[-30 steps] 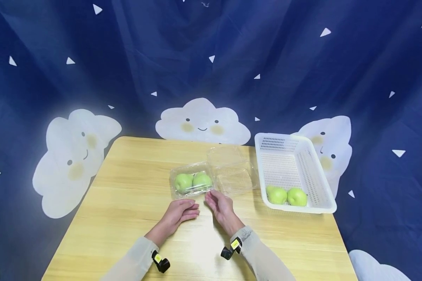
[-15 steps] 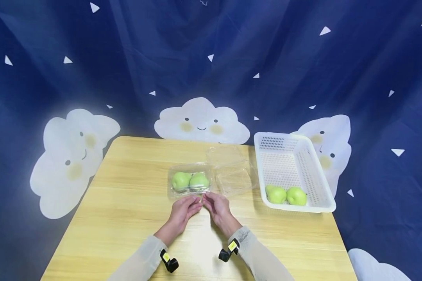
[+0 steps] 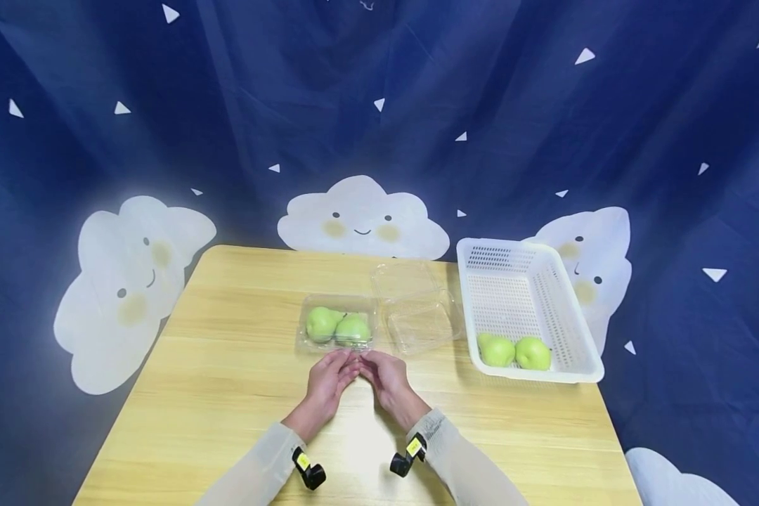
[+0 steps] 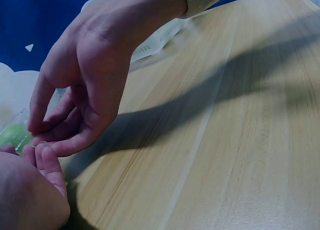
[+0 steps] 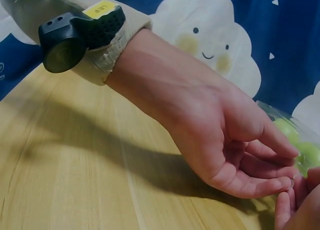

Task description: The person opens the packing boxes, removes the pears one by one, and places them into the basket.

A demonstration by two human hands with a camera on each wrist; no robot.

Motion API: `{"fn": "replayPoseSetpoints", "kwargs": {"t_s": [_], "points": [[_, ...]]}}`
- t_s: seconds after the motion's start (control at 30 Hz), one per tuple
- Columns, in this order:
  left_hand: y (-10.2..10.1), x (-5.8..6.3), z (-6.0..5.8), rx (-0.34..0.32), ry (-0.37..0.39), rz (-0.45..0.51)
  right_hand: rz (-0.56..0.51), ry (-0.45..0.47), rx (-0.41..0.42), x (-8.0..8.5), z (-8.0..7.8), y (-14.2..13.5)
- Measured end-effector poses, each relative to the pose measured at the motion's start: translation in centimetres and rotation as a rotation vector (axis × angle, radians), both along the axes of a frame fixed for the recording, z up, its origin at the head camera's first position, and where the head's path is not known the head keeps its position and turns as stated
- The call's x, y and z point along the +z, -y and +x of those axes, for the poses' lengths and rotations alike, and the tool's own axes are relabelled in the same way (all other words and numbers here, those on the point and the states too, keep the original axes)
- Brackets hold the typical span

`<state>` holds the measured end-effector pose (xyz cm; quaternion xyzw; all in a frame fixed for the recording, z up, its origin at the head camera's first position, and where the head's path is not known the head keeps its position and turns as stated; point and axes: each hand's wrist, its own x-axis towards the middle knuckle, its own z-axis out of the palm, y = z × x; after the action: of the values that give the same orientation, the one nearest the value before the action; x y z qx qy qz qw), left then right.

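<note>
Two green pears (image 3: 321,325) lie side by side in a clear plastic clamshell box (image 3: 303,342), its lid down over them. At the box's front edge my left hand (image 3: 325,383) and right hand (image 3: 388,379) meet, fingertips almost touching. Each pinches the front lip between thumb and curled fingers. The left wrist view shows the right hand (image 4: 92,75) from the side, thumb bent toward the lip. In the right wrist view the left hand (image 5: 215,130) has its thumb at the edge, beside the green pears (image 5: 300,145). The fingertips partly hide the lip.
Right of the box lies a second clear clamshell (image 3: 420,327), unfolded on the wooden table (image 3: 240,393). A white perforated basket (image 3: 566,309) stands at the far right, with two pears (image 3: 533,353) at its near end. A blue curtain (image 3: 367,105) hangs behind the table.
Both hands have come together at the box's front edge, the left moving right and the right moving slightly left. The box with its pears has shifted slightly left and turned straighter.
</note>
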<state>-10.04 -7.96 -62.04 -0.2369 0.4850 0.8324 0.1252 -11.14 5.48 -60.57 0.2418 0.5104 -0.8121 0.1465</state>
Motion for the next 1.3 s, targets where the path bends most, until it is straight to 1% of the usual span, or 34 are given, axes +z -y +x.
{"fn": "replayPoseSetpoints", "kwargs": {"t_s": [0.17, 0.27, 0.33, 0.57, 0.8, 0.93, 1.13, 1.3], "points": [[0.0, 0.0, 0.0, 0.017, 0.004, 0.002, 0.017, 0.000, 0.049, 0.4, 0.2, -0.3], [0.0, 0.1, 0.0, 0.020, -0.016, -0.004, 0.031, 0.012, 0.075, 0.7, 0.2, -0.5], [0.1, 0.2, -0.1, 0.027, -0.022, -0.008, 0.039, 0.016, 0.079, 0.9, 0.0, -0.7], [0.6, 0.0, -0.7, 0.036, -0.038, -0.056, 0.052, 0.000, 0.021, 1.4, -0.8, -1.4], [1.2, 0.0, -0.9, 0.021, -0.045, -0.092, -0.021, -0.003, -0.049, 1.8, -1.5, -1.3], [1.7, -0.1, -0.9, 0.013, -0.042, -0.121, -0.048, 0.016, -0.083, 1.8, -1.7, -1.4], [2.4, 0.2, -1.1, -0.009, -0.045, -0.141, -0.081, 0.018, -0.087, 1.6, -1.8, -1.4], [2.8, 0.1, -1.2, -0.021, -0.042, -0.140, -0.074, 0.019, -0.073, 1.6, -1.6, -1.3]]}}
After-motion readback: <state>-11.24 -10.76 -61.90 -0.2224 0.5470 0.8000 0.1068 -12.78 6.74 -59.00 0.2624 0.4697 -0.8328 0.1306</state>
